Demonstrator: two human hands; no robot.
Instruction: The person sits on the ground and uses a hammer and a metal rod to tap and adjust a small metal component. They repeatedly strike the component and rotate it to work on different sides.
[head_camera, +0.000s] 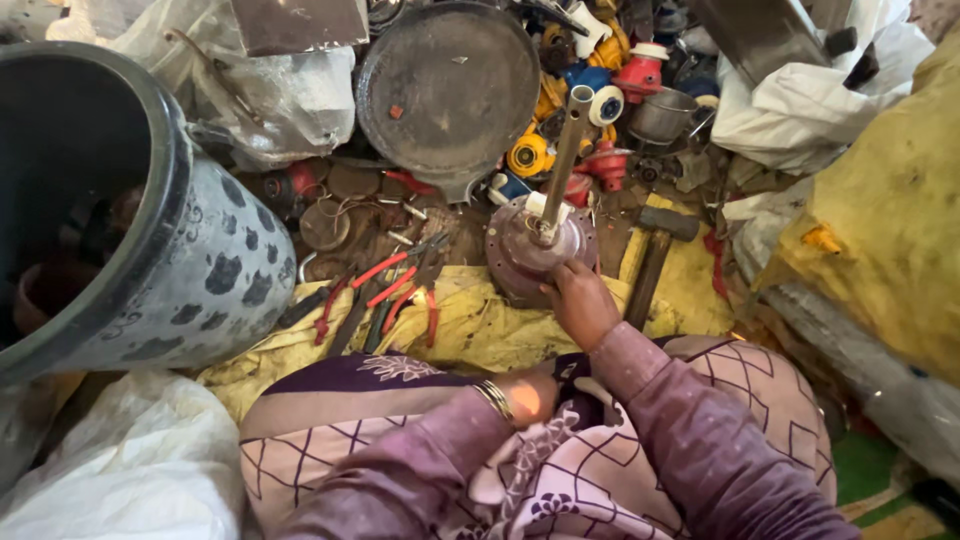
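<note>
One bucket (200, 270), contents dark | right hand (582, 303) grips motor housing (535, 245)

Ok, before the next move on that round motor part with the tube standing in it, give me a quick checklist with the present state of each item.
1. Right hand on the round motor housing: ok, it touches the near edge.
2. Metal tube seated in the housing's centre: ok, though it leans slightly.
3. Left hand free: cannot tell, it lies in the lap and the fingers are hidden.
4. Hammer within reach: ok, it lies just right of the housing.
5. Red-handled pliers within reach: ok, on the yellow cloth to the left.
6. Housing steady on the floor: cannot tell.
</note>
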